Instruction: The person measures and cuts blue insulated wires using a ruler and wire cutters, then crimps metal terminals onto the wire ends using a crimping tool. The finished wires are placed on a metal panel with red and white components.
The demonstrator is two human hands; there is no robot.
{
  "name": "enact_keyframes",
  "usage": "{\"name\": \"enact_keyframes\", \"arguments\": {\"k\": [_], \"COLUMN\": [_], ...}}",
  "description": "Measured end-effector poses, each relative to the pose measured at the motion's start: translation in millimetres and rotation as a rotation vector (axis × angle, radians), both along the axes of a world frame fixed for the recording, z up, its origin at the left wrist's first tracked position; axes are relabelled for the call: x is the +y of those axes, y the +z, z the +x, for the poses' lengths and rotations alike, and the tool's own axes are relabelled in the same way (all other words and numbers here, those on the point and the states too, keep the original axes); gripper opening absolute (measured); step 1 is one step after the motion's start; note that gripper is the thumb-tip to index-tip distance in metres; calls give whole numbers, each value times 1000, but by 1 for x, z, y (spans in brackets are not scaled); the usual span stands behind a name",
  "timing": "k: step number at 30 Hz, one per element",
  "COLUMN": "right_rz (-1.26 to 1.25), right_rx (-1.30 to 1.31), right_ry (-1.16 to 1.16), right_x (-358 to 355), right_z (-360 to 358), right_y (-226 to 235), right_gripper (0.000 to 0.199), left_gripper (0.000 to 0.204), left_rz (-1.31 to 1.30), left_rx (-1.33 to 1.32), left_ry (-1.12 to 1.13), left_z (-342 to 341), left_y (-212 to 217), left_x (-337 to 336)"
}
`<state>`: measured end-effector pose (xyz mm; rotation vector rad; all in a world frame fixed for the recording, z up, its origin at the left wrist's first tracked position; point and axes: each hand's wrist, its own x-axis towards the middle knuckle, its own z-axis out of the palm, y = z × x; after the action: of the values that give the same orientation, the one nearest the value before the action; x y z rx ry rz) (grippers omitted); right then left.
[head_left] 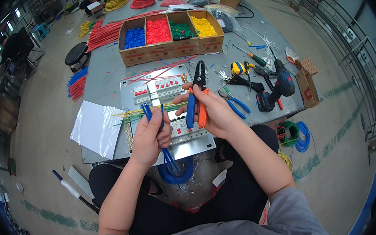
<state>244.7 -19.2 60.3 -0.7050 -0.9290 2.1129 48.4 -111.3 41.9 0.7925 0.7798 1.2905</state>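
Note:
My left hand is closed around several blue wires, whose upper ends poke out above the thumb and whose tails hang below the fist. In my right hand is a pair of wire strippers with one blue and one orange handle, jaws pointing up and away from me. The tool is a short way right of the wire ends and does not touch them. Beneath both hands lies a metal panel with rows of circuit breakers. Yellow and green wires cross the panel, partly behind my hands.
A divided cardboard box of blue, red, green and yellow caps stands at the back. To the right lie a cordless drill, blue pliers, a tape measure and a screwdriver. White sheets rest at the left edge.

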Motion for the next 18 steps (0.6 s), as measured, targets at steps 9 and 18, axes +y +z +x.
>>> {"name": "enact_keyframes", "arguments": {"k": [9, 18], "right_rz": [-56, 7], "right_rx": [-126, -199], "right_ry": [130, 230], "right_x": [-8, -7], "right_z": [3, 10], "right_y": [-1, -10], "right_gripper": [47, 59], "left_gripper": [33, 30], "left_rz": [9, 18], "left_rx": [-37, 33], "left_ry": [13, 22], "left_z": [-10, -9], "left_y": [3, 3], "left_x": [-1, -3]}}
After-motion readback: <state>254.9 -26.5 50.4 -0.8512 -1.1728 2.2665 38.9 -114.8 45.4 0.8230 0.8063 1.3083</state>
